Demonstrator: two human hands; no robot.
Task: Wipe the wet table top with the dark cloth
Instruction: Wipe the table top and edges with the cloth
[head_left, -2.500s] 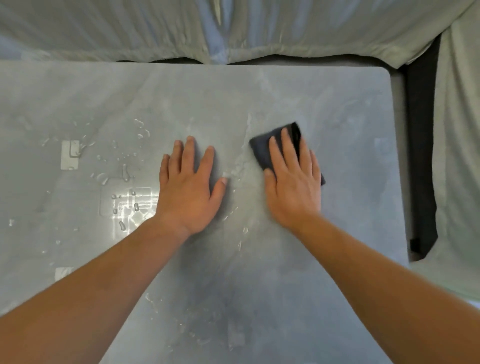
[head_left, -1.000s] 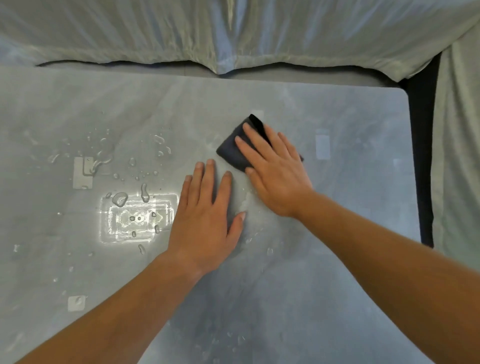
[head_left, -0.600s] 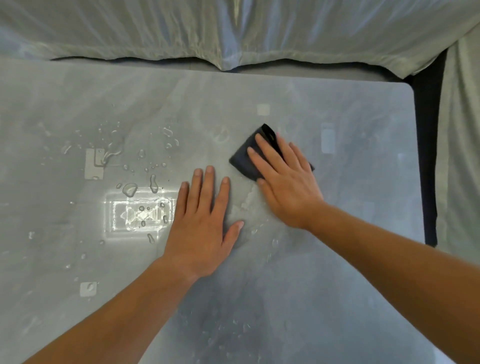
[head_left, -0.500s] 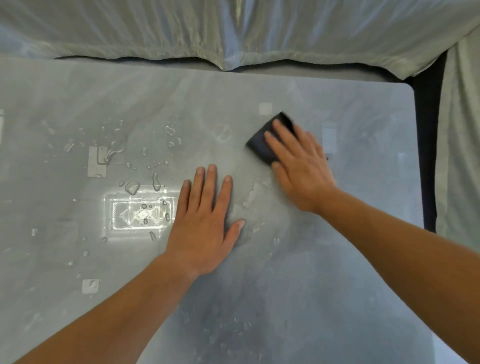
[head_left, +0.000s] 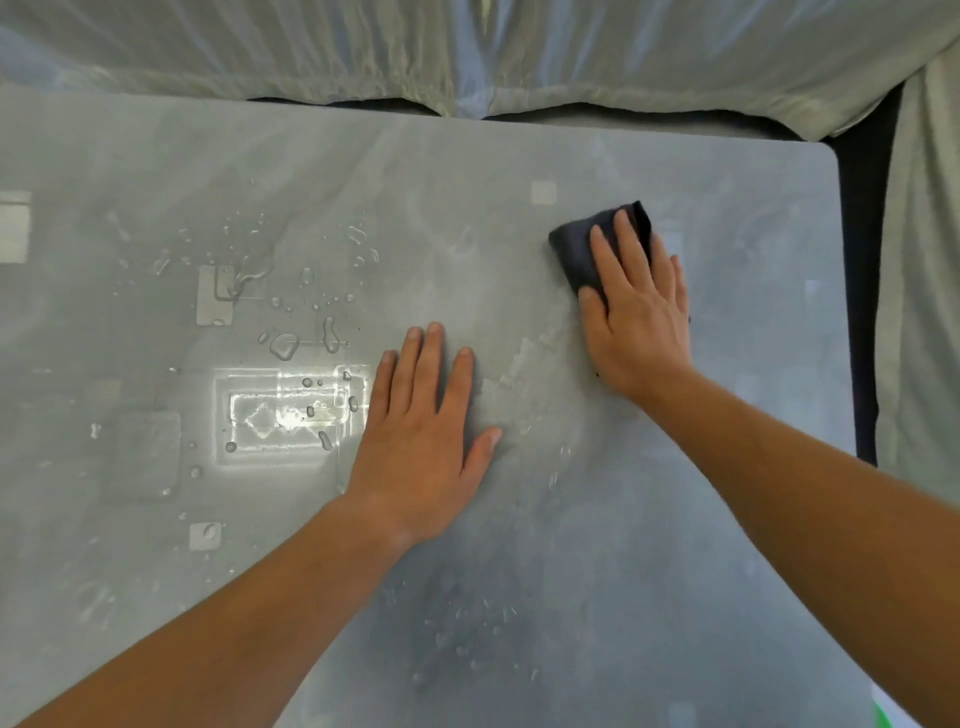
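A folded dark cloth (head_left: 574, 247) lies flat on the grey table top (head_left: 467, 182), toward the far right. My right hand (head_left: 636, 317) presses down on it with fingers spread, covering most of it. My left hand (head_left: 423, 431) rests palm-down on the bare table near the middle, holding nothing. Water drops (head_left: 283, 345) and a bright wet patch (head_left: 283, 410) sit left of the left hand. A thin smeared film (head_left: 519, 364) lies between the two hands.
Pale draped sheets (head_left: 467, 52) hang behind the table's far edge and along the right side. A dark gap (head_left: 862, 260) runs beside the table's right edge. Small drops (head_left: 467, 639) also dot the near part of the table.
My right hand has slid the cloth to the right and a little farther away, leaving a smeared film behind. The left hand has stayed in place.
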